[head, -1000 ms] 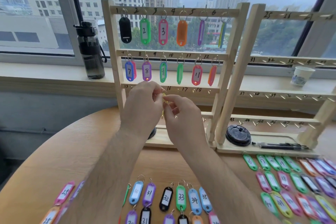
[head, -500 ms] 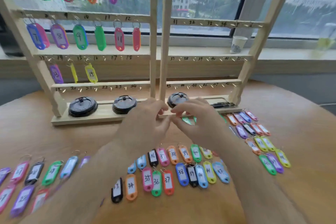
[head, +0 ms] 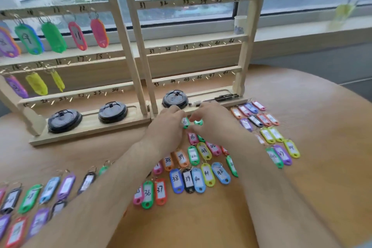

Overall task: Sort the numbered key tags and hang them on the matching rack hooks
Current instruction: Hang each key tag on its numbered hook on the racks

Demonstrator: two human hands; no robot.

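Clamping green tag 16 (head: 185,123) between fingers of left hand (head: 165,129) and right hand (head: 213,122)

I count two racks: left rack (head: 90,125) and right rack (head: 244,56). Three lids (head: 64,121). One cup (head: 239,24). Two hands: left hand (head: 167,127), right hand (head: 213,121). Hung tags (head: 77,35): five in view in the second row, three in the third; top row is cut off, no count. Loose tags (head: 176,180): dozens, arms hide some, no exact number. Pens (head: 221,97): one or two, too blurred.
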